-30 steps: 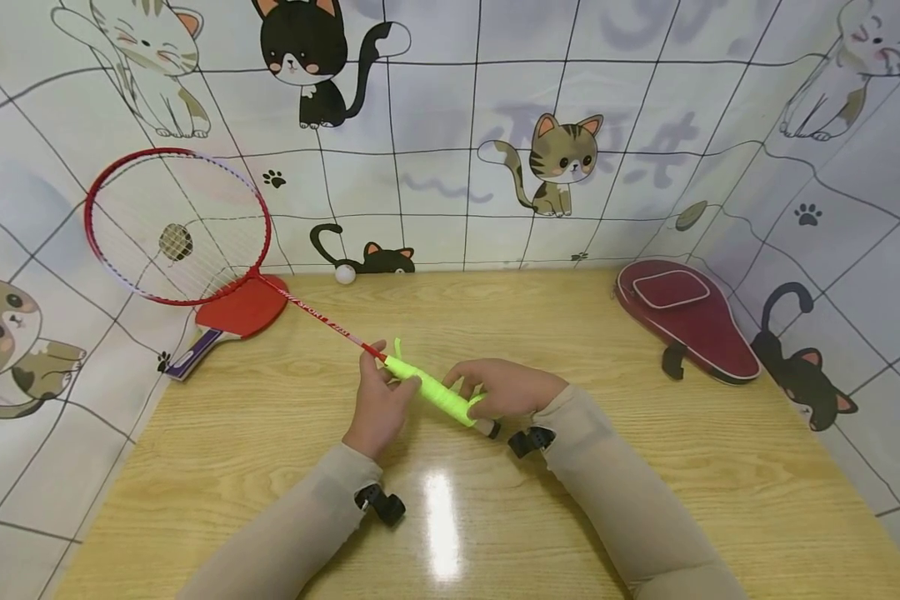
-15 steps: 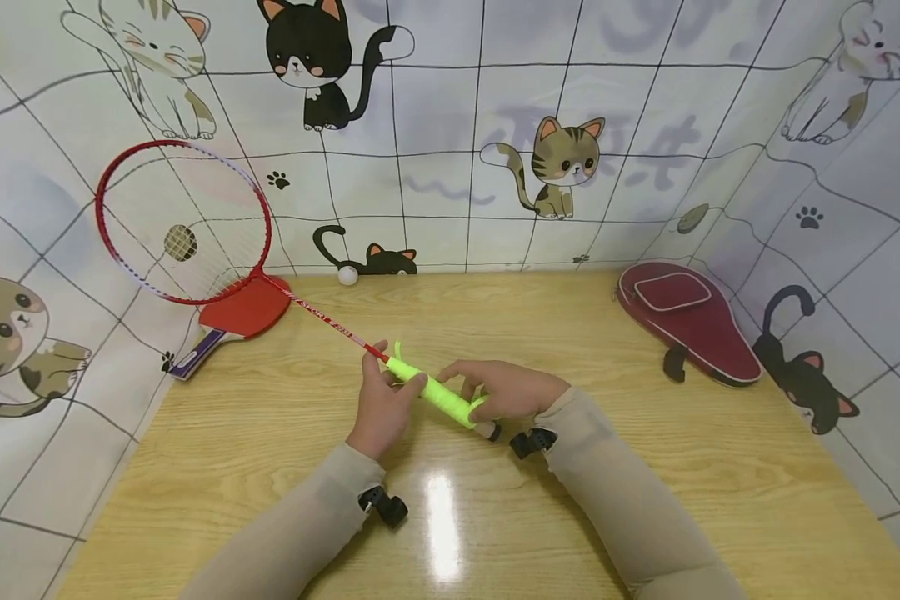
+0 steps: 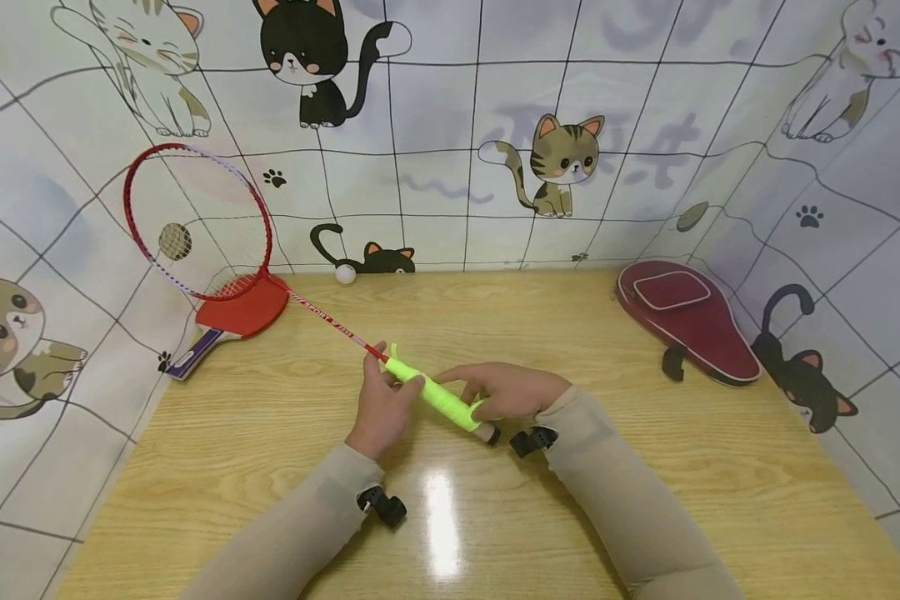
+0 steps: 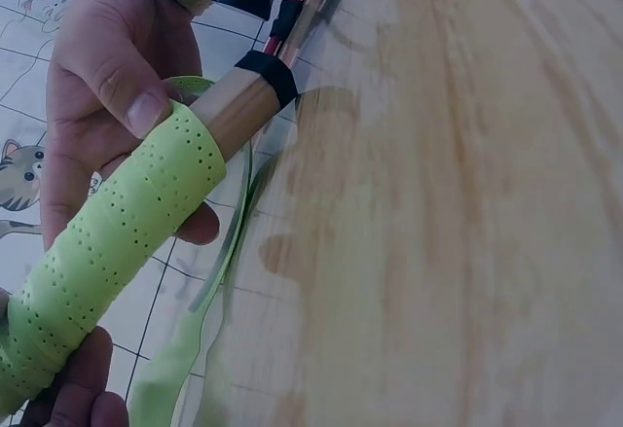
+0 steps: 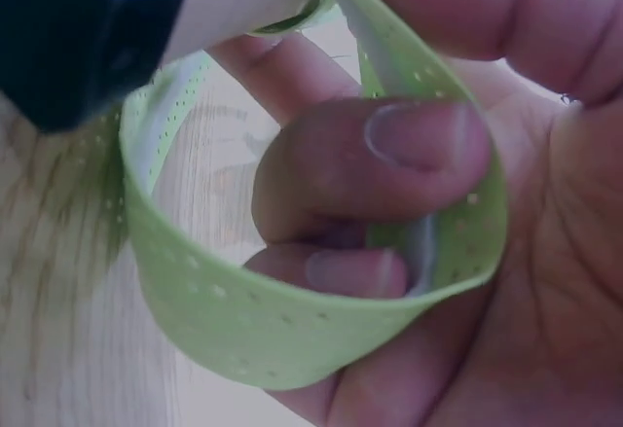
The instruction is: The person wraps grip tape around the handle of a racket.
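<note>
A badminton racket (image 3: 330,321) slants across the table in the head view, its head up at the left. Neon-green perforated overgrip tape (image 4: 117,232) is wound round most of its handle. Bare wood (image 4: 232,116) and a black butt end (image 3: 492,436) show past the wrap. My left hand (image 3: 381,408) holds the handle near the shaft, thumb on top. My right hand (image 3: 513,387) is at the butt side, with curled fingers holding the loose tape, which forms a loop (image 5: 263,339) in the right wrist view. One right finger reaches along the wrapped handle.
A red table tennis bat (image 3: 243,307) lies at the back left, partly behind the racket head. A white ball (image 3: 345,274) sits at the table's back edge. Far right is a dark red bat case (image 3: 678,312). Cat-patterned walls (image 3: 435,108) enclose the table (image 3: 270,467).
The racket has turned about its handle, so its head looks narrower. A little more bare wood shows at the butt. Both hands stay almost in place.
</note>
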Demonstrator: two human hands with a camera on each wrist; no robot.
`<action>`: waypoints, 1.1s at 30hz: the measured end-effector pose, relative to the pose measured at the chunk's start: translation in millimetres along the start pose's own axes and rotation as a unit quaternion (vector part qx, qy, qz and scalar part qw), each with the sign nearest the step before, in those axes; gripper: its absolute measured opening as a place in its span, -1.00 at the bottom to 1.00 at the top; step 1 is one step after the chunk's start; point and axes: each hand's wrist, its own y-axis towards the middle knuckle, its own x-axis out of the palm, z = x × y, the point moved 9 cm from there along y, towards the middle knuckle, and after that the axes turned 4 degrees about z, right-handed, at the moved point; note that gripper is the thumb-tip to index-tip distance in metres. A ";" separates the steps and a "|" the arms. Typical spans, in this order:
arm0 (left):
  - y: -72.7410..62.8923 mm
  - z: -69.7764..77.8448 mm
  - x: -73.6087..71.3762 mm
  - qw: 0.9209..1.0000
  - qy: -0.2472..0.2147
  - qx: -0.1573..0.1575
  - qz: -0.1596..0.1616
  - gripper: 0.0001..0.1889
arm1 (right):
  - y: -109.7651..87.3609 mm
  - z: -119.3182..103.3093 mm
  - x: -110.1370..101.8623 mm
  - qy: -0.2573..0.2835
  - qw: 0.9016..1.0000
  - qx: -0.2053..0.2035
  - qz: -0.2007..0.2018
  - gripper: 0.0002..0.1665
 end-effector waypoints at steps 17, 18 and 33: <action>-4.5 3.3 -3.7 1.000 0.012 0.000 0.006 -0.01 | 0.7 -3.1 -1.0 -0.016 1.000 -0.002 0.010 -0.02; -4.5 3.7 -3.6 1.000 0.010 0.000 0.005 -0.02 | 0.4 -3.2 -0.7 -0.013 1.000 -0.004 0.008 -0.01; -3.3 3.4 -4.8 1.000 0.008 -0.005 0.003 -0.01 | -0.4 -0.9 2.9 0.019 1.000 -0.005 -0.008 0.01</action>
